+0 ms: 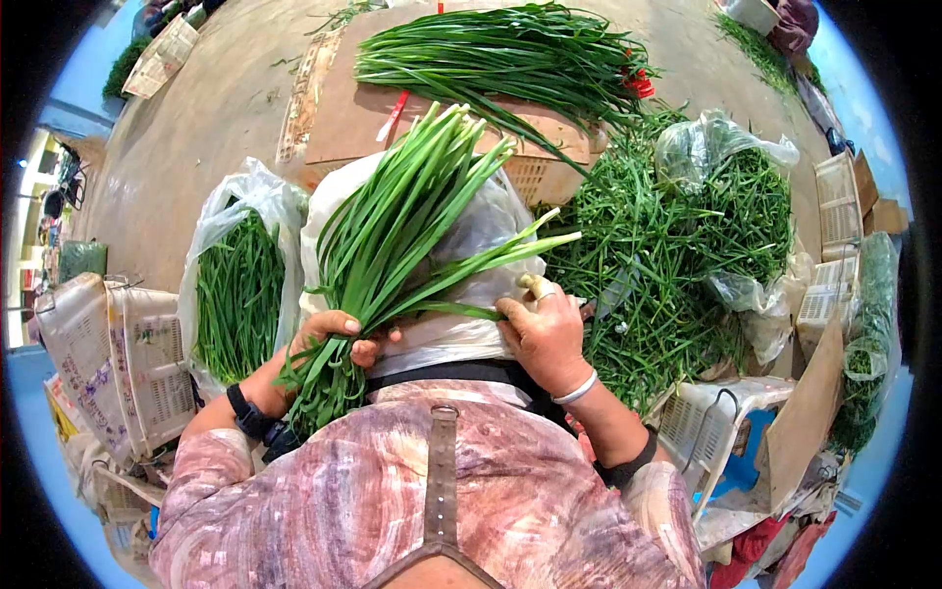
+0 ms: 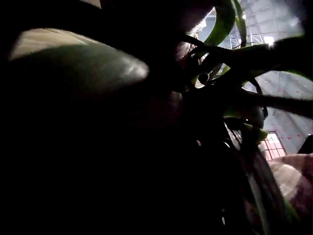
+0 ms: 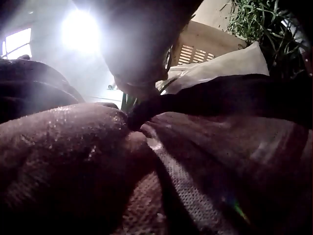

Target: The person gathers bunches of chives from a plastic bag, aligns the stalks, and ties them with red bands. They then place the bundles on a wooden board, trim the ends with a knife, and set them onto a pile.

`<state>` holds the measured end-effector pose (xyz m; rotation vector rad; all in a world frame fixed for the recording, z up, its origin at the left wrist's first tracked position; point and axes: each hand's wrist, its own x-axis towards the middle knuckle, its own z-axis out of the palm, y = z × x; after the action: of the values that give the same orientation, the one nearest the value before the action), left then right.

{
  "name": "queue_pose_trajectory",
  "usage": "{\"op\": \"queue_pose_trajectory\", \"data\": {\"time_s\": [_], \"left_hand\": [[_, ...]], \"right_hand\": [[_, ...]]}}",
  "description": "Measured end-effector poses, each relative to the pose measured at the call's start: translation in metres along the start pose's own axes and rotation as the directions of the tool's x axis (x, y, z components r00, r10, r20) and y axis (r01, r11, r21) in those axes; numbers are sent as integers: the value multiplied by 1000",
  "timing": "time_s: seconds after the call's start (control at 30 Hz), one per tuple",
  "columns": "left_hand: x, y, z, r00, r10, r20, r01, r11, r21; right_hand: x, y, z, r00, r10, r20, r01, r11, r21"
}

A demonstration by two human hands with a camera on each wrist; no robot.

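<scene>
My left hand [image 1: 339, 344] grips a thick bunch of garlic chives [image 1: 392, 216] near its leafy end. The pale stalk ends point up and away, and loose leaf tips hang below the fist. A few stalks splay out to the right. At the right, my right hand [image 1: 545, 329] pinches a green leaf between thumb and fingers, apart from the main bunch. A ring and a bracelet show on this hand and wrist. Dark leaves [image 2: 259, 98] cross the left wrist view, which is mostly black. Clothing and a strap fill much of the right wrist view.
A large pile of chives [image 1: 500, 59] lies on a cardboard-topped crate [image 1: 334, 108] ahead. Loose green trimmings [image 1: 628, 206] heap at the right, beside a filled plastic bag [image 1: 726, 147]. Another bag of chives [image 1: 240, 294] stands at left. Plastic crates [image 1: 147, 363] flank both sides.
</scene>
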<state>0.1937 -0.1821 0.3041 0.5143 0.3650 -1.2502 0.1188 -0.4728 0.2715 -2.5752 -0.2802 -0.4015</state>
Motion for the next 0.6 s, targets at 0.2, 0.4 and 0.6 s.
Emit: {"op": "queue_pose_trajectory", "data": {"time_s": [0.2,0.4,0.6], "left_hand": [[2,0,-1,999,10,37,-9,999,-31],[4,-1,-15,993,-58,106,62,997,-39],[1,0,-19,997,-12,-70,22,990,140]], "right_hand": [[-3,0,5,1000,-17,-16,16,999,-45],[2,0,-4,999,-39,-16,38,998,-57],[8,-1,-48,999,-6,-36,6,1000,-9]]}}
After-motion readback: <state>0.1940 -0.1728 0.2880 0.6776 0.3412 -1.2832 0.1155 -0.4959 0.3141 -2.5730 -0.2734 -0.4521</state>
